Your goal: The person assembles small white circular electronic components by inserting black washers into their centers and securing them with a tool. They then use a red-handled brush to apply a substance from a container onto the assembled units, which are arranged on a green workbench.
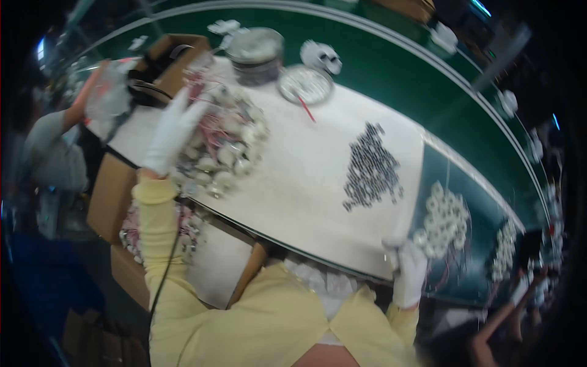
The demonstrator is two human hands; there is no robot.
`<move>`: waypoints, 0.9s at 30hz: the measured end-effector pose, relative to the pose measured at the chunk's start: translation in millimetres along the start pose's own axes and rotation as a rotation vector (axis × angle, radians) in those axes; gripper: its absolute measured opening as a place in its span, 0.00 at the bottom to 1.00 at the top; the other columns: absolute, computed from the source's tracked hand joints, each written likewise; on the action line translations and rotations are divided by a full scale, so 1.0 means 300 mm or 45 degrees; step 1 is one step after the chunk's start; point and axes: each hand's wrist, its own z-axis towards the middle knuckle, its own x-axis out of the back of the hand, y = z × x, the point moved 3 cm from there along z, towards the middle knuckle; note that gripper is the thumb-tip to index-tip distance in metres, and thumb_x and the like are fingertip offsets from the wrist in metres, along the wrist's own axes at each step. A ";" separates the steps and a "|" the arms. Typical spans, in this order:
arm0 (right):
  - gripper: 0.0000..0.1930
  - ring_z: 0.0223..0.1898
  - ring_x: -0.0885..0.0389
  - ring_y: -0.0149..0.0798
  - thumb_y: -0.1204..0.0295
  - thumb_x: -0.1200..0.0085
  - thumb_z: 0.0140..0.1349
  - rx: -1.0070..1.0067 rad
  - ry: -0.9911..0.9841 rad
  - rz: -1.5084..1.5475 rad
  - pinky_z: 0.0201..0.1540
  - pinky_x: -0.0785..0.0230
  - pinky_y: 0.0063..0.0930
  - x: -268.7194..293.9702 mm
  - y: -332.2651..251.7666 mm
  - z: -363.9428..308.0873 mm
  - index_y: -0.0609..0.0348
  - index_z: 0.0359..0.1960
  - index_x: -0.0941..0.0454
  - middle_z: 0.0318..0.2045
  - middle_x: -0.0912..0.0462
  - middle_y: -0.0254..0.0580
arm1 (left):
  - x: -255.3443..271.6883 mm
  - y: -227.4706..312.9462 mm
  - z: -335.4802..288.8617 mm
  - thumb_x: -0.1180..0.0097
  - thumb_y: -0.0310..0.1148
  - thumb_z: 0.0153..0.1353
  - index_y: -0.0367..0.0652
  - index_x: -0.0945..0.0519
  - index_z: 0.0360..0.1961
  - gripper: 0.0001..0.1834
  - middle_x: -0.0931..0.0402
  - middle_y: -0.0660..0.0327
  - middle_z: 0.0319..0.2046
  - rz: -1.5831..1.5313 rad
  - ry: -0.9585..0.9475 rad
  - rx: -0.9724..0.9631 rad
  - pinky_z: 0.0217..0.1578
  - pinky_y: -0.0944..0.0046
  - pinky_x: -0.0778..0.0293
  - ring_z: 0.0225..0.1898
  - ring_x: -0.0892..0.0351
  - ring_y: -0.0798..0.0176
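Tabletop [306, 165] with wired heap [235, 153], left hand [170, 134] at its edge

The white tabletop is flanked at near left by an open box [111, 196] holding wired parts [129, 231]. At right, a green mat [440, 162] is covered partly by pale parts [443, 220]. The heap is piled on the tabletop's left end; black pieces [372, 168] are spread toward the right. The heap's left side is reached by the left hand, grip parted; whether wires are held cannot be told. Behind are set a tin [255, 67] and a dish [331, 92]. The right hand [409, 272] is placed by the near right corner, grip half curled, contents unclear. Across the dish's rim a red stick [307, 110] is laid
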 end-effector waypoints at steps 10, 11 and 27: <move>0.13 0.31 0.23 0.24 0.78 0.49 0.68 0.175 -0.045 -0.346 0.34 0.29 0.19 -0.039 0.009 0.152 0.70 0.52 0.26 0.32 0.18 0.35 | 0.195 -0.239 -0.385 0.56 0.39 0.74 0.35 0.34 0.67 0.26 0.33 0.53 0.66 -0.008 0.473 0.284 0.67 0.60 0.41 0.67 0.35 0.61; 0.13 0.32 0.21 0.25 0.78 0.49 0.67 0.182 -0.091 -0.378 0.35 0.28 0.20 -0.058 0.012 0.170 0.70 0.52 0.26 0.33 0.17 0.37 | 0.212 -0.287 -0.450 0.57 0.39 0.74 0.35 0.35 0.68 0.26 0.35 0.53 0.67 -0.013 0.505 0.361 0.67 0.60 0.41 0.67 0.36 0.60; 0.18 0.29 0.16 0.45 0.87 0.46 0.50 0.796 -0.240 -1.200 0.31 0.25 0.31 -0.138 -0.040 0.282 0.60 0.44 0.22 0.31 0.17 0.43 | 0.049 -0.452 -0.582 0.55 0.38 0.74 0.35 0.36 0.68 0.27 0.37 0.49 0.67 0.148 0.468 0.434 0.69 0.55 0.45 0.69 0.40 0.54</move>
